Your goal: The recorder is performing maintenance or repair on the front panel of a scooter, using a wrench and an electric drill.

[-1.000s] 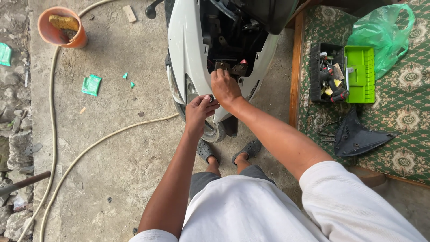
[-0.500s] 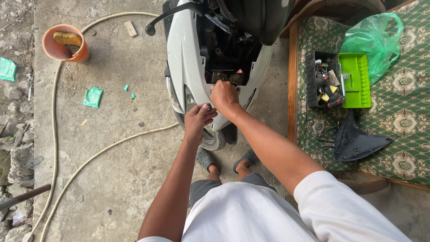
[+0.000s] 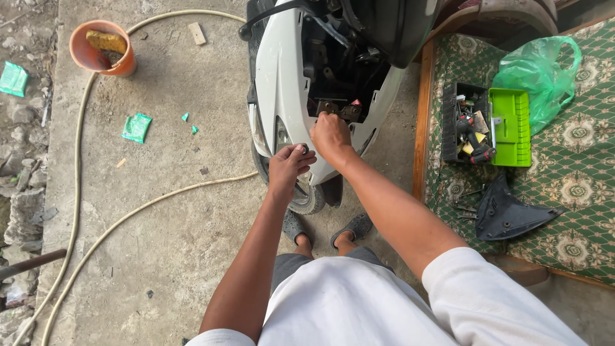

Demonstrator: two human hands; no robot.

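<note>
I am looking down at a white scooter [image 3: 282, 77] with its front cover off, parked nose toward me on the concrete floor [image 3: 166, 211].

My right hand [image 3: 330, 136] is reaching into the open front cavity, fingers curled down among the dark parts and wiring [image 3: 339, 110] just under the rim. I cannot tell what, if anything, they are gripping; the knuckles are hiding the tips.

My left hand [image 3: 288, 165] is sitting just nearer and to the left, against the white panel, with thumb and forefinger pressed together on a small dark piece [image 3: 303, 148], perhaps a bolt or clip. That piece is lying at the lower edge of the opening, touching distance from the right hand.

The relation that matters: the cavity is lying straight ahead and slightly right of both hands, its long axis running away from me up the scooter's nose. The right hand is already inside it; the left is the outer one, just short of the rim.

To the right, on a patterned green mat [image 3: 576, 160], an open green toolbox [image 3: 490, 125], a green plastic bag [image 3: 535, 70] and a dark removed panel [image 3: 506, 214]. Far left, an orange bucket [image 3: 102, 50] and a pale hose [image 3: 128, 218].

Against the earlier frame, both hands are holding nearly the same places; the view is shifting slightly, nothing else.
</note>
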